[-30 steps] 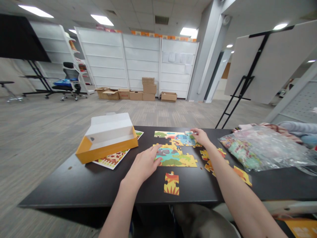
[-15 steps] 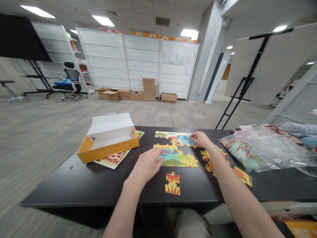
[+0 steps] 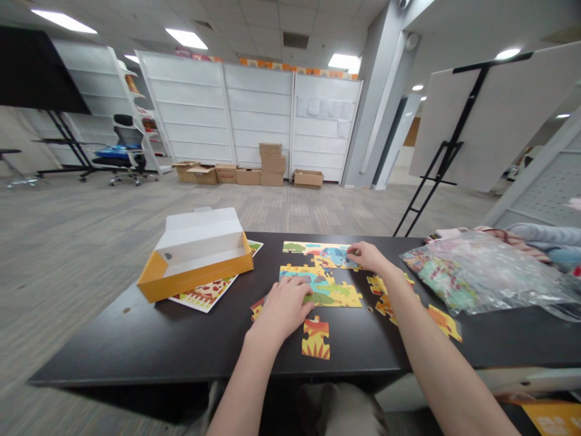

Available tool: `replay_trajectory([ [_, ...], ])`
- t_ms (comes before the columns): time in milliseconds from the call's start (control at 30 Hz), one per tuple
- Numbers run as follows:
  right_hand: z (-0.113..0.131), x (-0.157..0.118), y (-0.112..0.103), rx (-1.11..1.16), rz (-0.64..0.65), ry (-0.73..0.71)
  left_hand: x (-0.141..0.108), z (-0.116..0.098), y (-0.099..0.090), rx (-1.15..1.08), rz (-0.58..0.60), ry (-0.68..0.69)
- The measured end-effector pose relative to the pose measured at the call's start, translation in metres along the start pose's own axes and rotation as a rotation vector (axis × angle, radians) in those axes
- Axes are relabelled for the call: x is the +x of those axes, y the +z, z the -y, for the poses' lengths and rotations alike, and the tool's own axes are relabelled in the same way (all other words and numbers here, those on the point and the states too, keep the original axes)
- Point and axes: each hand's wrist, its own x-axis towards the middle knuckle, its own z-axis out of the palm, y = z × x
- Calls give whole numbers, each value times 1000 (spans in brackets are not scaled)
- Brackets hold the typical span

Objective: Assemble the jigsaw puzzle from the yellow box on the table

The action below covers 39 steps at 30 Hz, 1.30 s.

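Observation:
Two sections of a jigsaw puzzle lie on the black table (image 3: 113,345), a far one (image 3: 313,251) and a nearer one (image 3: 333,297). My left hand (image 3: 284,309) rests flat on the nearer section, with a red-and-yellow puzzle piece (image 3: 257,309) partly under its outer edge. My right hand (image 3: 370,257) reaches the far section, its fingertips pinching a small puzzle piece (image 3: 354,251) at the blue area. A loose flame-patterned piece (image 3: 315,339) lies just below the nearer section. Several more pieces (image 3: 385,300) lie to the right, beneath my right forearm.
An open yellow-and-white cardboard puzzle box (image 3: 195,260) stands at the left, on a printed picture sheet (image 3: 209,297). A clear plastic bag (image 3: 481,272) holding printed material lies at the right. Fabric (image 3: 535,233) lies behind it. Cardboard boxes (image 3: 272,163) stand by distant white shelving.
My left hand has slid to the right across the nearer section, uncovering a red-and-yellow piece at its edge. My right hand stays at the far section, with little movement.

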Motion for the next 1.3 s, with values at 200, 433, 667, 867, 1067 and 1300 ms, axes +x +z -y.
replay_trajectory([
  [200, 4, -5, -4, -72, 135, -43, 0, 4, 3, 31, 3, -11],
  [433, 3, -6, -8, -93, 267, -42, -2, 5, 1, 42, -10, -28],
  [667, 11, -2, 1, -62, 205, -106, -2, 14, -3, 41, -5, -57],
  [867, 16, 3, 13, -32, 111, -153, -3, 20, -7, 27, 9, -79],
  [1067, 22, 2, 13, -11, 115, -152, -4, 22, -7, 45, 6, -79],
  [1300, 16, -5, -10, 266, 145, -112, -3, 23, -7, 30, -10, -64],
])
